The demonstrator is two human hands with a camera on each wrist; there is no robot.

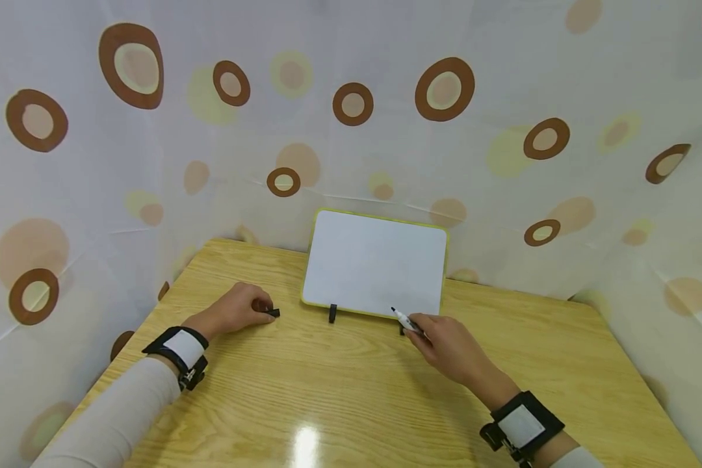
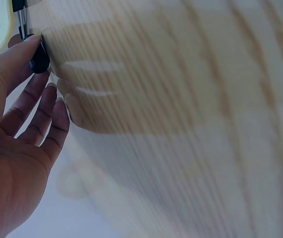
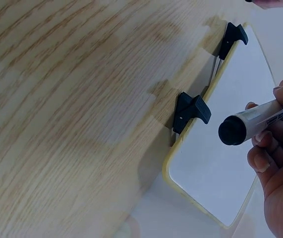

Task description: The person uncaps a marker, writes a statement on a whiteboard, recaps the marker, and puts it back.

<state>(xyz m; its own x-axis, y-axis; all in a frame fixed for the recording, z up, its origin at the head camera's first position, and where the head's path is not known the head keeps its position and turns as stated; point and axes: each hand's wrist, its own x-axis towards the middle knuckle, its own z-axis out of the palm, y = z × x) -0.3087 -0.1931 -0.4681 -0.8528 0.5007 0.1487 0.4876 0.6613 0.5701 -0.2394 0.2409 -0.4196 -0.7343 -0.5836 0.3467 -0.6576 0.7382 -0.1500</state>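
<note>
My left hand [image 1: 238, 308] is low over the left part of the table. Between thumb and fingertips it pinches a small black marker cap [image 2: 40, 55], whose end [image 1: 273, 312] pokes out to the right in the head view. My right hand [image 1: 448, 344] holds a white whiteboard marker [image 1: 408, 321] in front of the board's lower right edge. The marker's dark tip is bare and points up and left toward the whiteboard [image 1: 374, 260]. In the right wrist view the marker's black rear end [image 3: 232, 131] faces the camera. The board's white surface shows no marks.
The yellow-rimmed board leans back on two black clip feet, the left clip [image 1: 332, 313] and the right clip [image 3: 190, 114]. A wooden table [image 1: 327, 383] lies beneath. Behind and at the sides hangs a white curtain [image 1: 386, 156] with brown rings.
</note>
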